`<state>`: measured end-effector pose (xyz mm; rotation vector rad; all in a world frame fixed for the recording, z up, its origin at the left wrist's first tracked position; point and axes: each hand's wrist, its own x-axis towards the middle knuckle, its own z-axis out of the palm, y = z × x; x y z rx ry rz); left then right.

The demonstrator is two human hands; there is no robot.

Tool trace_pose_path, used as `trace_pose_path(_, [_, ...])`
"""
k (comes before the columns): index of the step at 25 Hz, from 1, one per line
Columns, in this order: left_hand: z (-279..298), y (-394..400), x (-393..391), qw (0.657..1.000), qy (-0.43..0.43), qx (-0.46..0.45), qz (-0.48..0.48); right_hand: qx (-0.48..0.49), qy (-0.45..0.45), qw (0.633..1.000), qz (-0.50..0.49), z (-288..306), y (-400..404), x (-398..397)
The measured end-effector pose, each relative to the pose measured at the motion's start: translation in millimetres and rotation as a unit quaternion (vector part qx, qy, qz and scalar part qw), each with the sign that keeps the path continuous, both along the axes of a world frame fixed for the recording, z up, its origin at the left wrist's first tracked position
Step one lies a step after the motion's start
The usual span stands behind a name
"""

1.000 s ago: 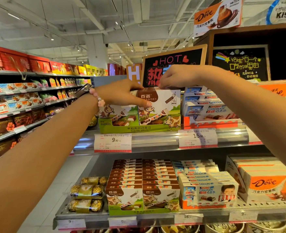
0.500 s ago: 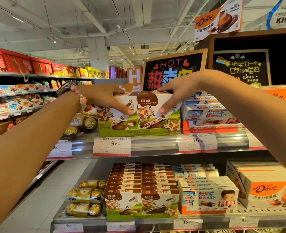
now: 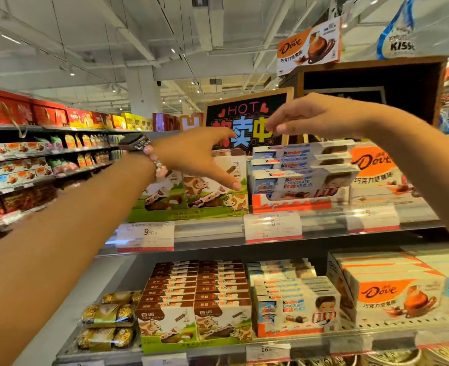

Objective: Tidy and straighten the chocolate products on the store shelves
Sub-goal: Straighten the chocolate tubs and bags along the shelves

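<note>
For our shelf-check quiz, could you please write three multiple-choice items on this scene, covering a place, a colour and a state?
1. Where do the Kinder boxes on the upper shelf sit, relative to the cow-print boxes?
A left
B right
C below

2. What colour is the cow-print boxes' tray?
A green
B blue
C black

3. What is the right hand holding?
A a box
B a price tag
C nothing

Answers: 1 B, they stand to the right; 2 A, the front lip is green; 3 C, its fingers are empty above the boxes.

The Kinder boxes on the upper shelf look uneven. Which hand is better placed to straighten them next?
Probably the right hand. It hovers open just above the stacked Kinder boxes. The left hand is in front of the cow-print boxes, further to the left.
</note>
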<state>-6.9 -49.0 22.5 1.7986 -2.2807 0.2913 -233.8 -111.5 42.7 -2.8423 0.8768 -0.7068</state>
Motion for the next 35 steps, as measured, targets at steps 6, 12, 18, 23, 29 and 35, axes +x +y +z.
trace_pose_path(6, [-23.4, -19.9, -54.6, 0.985, 0.003, -0.088, -0.146, -0.065, 0.002, 0.998, -0.002, -24.1, -8.1, -47.7])
trace_pose_path(12, [-26.8, -30.0, -62.4, 0.986, -0.035, -0.101, -0.130, -0.156, 0.075, 0.983, -0.058, -51.2, -32.5, -52.2])
trace_pose_path(18, [-9.8, -44.6, -58.4, 0.989, 0.097, 0.020, -0.111, -0.005, 0.112, 0.994, -0.005, -22.8, -47.8, -44.6])
trace_pose_path(23, [-15.5, -44.3, -45.4, 0.993, -0.093, -0.038, -0.059, -0.038, 0.149, 0.988, -0.009, -26.9, -52.8, -37.9])
trace_pose_path(29, [-15.5, -40.2, -46.5, 0.996, -0.058, 0.025, -0.058, -0.008, 0.103, 0.994, -0.033, -27.6, -44.2, -38.1])
trace_pose_path(35, [-13.1, -35.9, -49.9, 0.995, -0.008, 0.009, -0.096, -0.032, 0.030, 0.998, -0.047, -26.4, -54.9, -40.7])
